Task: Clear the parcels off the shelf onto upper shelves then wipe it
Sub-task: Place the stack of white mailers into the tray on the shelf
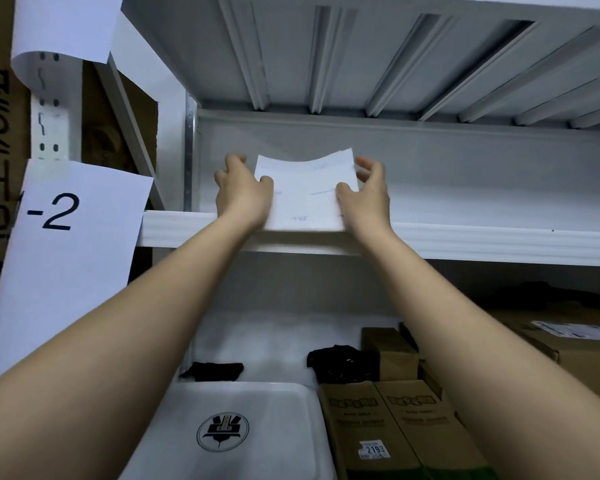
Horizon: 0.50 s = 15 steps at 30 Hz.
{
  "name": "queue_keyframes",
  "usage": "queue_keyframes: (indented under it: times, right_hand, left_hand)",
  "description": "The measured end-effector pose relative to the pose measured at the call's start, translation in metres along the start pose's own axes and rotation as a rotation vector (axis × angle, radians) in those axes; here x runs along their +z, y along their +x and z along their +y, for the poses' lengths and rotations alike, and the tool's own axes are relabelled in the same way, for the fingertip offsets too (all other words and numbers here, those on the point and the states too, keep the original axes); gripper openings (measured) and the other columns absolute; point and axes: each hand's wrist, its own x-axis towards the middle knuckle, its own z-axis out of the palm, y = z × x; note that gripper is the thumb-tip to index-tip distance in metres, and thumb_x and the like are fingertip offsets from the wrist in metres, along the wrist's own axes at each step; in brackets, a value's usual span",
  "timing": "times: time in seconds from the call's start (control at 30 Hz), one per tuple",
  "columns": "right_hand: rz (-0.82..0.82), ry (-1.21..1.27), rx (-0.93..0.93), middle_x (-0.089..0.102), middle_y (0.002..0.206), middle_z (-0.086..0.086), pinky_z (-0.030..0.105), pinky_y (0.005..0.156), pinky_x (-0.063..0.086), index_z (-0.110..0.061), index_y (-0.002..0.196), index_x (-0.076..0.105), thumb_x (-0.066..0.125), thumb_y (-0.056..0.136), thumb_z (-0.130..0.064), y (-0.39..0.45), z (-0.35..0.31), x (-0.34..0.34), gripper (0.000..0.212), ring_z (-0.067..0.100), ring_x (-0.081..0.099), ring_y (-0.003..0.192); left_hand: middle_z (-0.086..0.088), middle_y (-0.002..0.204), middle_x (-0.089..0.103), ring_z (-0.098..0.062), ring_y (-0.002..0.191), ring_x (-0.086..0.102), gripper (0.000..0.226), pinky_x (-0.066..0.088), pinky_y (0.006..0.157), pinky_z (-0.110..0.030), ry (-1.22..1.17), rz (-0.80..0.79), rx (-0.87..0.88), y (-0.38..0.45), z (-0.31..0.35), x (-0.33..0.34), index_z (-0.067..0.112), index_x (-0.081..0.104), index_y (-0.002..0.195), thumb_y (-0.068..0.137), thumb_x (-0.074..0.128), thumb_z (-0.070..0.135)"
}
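We hold a white parcel (303, 192) at the upper shelf's (465, 242) front edge.
Our left hand (241, 192) and right hand (366, 195) grip its sides; boxes (395, 424) and a white bag (243, 427) crowd the shelf below.

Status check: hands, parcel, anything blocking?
Left hand and right hand grip flat white paper-wrapped parcel by its sides. Parcel rests on white metal upper shelf. Nothing visibly blocking.
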Motion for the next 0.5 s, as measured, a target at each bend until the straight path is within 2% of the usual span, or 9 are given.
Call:
queue_keyframes:
  times: [0.1,0.13,0.2,0.27,0.33,0.37,0.4,0.43,0.5]
  right_hand:
    - [0.071,0.132,-0.06,0.05,0.134,-0.007,0.028,0.092,0.043,-0.02,0.132,0.039,0.049,0.091,-0.008,-0.022,0.004,-0.004,0.044,0.01,0.048,0.122]
    - [0.087,0.181,-0.068,0.053,0.129,-0.009,0.025,0.088,0.043,-0.021,0.131,0.04,0.05,0.092,-0.009,-0.029,0.004,-0.006,0.042,0.009,0.051,0.118]
    - [0.105,0.282,-0.071,0.063,0.112,-0.008,0.026,0.076,0.046,-0.03,0.124,0.04,0.052,0.093,-0.015,-0.045,0.007,-0.011,0.037,0.012,0.06,0.102]
    - [0.125,0.346,-0.079,0.067,0.097,0.004,0.032,0.072,0.048,-0.037,0.12,0.038,0.053,0.094,-0.02,-0.06,0.014,-0.014,0.034,0.02,0.065,0.091]
    - [0.134,0.377,-0.061,0.061,0.098,0.019,0.038,0.081,0.05,-0.042,0.12,0.038,0.055,0.093,-0.025,-0.072,0.024,-0.015,0.037,0.026,0.062,0.099]
    - [0.131,0.38,-0.049,0.058,0.099,0.02,0.041,0.089,0.048,-0.044,0.121,0.038,0.056,0.092,-0.028,-0.078,0.029,-0.015,0.038,0.026,0.059,0.105]
    - [0.126,0.384,-0.04,0.058,0.099,0.016,0.041,0.095,0.046,-0.044,0.123,0.039,0.057,0.092,-0.029,-0.083,0.033,-0.016,0.039,0.023,0.057,0.11]
    - [0.121,0.382,-0.041,0.059,0.096,0.007,0.035,0.096,0.047,-0.041,0.125,0.04,0.058,0.092,-0.028,-0.088,0.036,-0.016,0.04,0.018,0.057,0.11]
    - [0.099,0.387,-0.068,0.062,0.092,-0.004,0.022,0.087,0.048,-0.03,0.127,0.044,0.056,0.095,-0.021,-0.1,0.044,-0.018,0.036,0.012,0.061,0.101]
  left_hand:
    - [-0.006,0.143,0.034,-0.017,0.101,0.048,0.044,0.031,0.079,-0.021,-0.08,0.058,0.086,-0.018,-0.002,0.002,0.016,0.034,0.139,0.097,0.046,0.022]
    - [-0.004,0.143,0.035,-0.013,0.099,0.046,0.043,0.03,0.08,-0.02,-0.142,0.068,0.1,-0.022,-0.004,0.002,0.016,0.035,0.137,0.097,0.047,0.023]
    - [-0.002,0.137,0.042,-0.011,0.107,0.047,0.042,0.033,0.084,-0.02,-0.298,0.096,0.108,-0.028,-0.008,0.002,0.017,0.038,0.134,0.095,0.051,0.026]
    - [0.0,0.125,0.051,-0.014,0.111,0.052,0.042,0.039,0.086,-0.023,-0.438,0.103,0.073,-0.037,-0.013,0.002,0.019,0.038,0.131,0.094,0.054,0.03]
    - [0.0,0.113,0.058,-0.016,0.102,0.059,0.041,0.046,0.085,-0.028,-0.531,0.056,0.024,-0.048,-0.02,0.003,0.022,0.037,0.13,0.094,0.054,0.034]
    - [0.0,0.109,0.06,-0.016,0.099,0.061,0.041,0.048,0.084,-0.029,-0.55,0.038,0.01,-0.054,-0.024,0.004,0.023,0.038,0.129,0.094,0.053,0.035]
    - [0.0,0.107,0.061,-0.014,0.096,0.062,0.039,0.048,0.083,-0.028,-0.556,0.028,0.002,-0.059,-0.029,0.005,0.023,0.04,0.129,0.094,0.053,0.036]
    - [0.0,0.105,0.062,-0.013,0.094,0.062,0.034,0.048,0.082,-0.027,-0.569,0.029,0.004,-0.065,-0.034,0.006,0.022,0.044,0.125,0.095,0.052,0.037]
    - [0.003,0.088,0.059,-0.012,0.079,0.057,0.016,0.044,0.071,-0.026,-0.583,0.043,0.024,-0.075,-0.047,0.009,0.019,0.053,0.096,0.097,0.05,0.035]
